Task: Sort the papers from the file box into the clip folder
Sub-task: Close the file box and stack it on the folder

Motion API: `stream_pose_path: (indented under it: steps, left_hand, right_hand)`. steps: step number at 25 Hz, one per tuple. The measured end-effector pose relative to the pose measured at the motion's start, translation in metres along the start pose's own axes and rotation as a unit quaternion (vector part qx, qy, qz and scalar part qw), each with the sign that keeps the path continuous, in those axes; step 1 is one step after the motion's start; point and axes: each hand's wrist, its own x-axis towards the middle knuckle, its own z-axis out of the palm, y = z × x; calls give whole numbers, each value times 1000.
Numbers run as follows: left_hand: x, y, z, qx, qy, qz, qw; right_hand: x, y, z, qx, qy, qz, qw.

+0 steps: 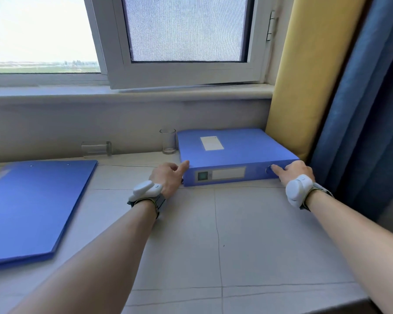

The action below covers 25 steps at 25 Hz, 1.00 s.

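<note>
A closed blue file box (234, 150) lies flat at the back right of the grey tiled table, its labelled spine facing me. My left hand (168, 176) touches the spine's left corner with the index finger stretched out. At the spine's right end, my right hand (292, 172) rests with a fingertip at the round finger hole. Neither hand grips the box. The blue clip folder (32, 207) lies shut and flat at the left of the table. No papers show.
An upright glass (168, 141) stands just left of the box, and another glass (97, 148) lies on its side further left. The window sill (123, 92) runs behind. A yellow panel (304, 82) and blue curtain (361, 109) close off the right.
</note>
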Motion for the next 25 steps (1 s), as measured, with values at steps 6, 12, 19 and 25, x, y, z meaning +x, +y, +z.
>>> stream_pose_path:
  steps: [6, 12, 19, 25]
  left_hand:
    - [-5, 0, -12, -22, -54, -20, 998]
    - [-14, 0, -41, -36, -140, -40, 989]
    - [-21, 2, -48, -30, -143, -7, 989]
    - [-14, -36, -164, 121, 5, -54, 991]
  right_hand:
    - [-27, -31, 5, -15, -26, -57, 998]
    - [-50, -72, 9, -28, -4, -64, 998]
    - [-84, -115, 22, -24, -46, -120, 991]
    - [-146, -208, 65, 97, -144, -201, 964]
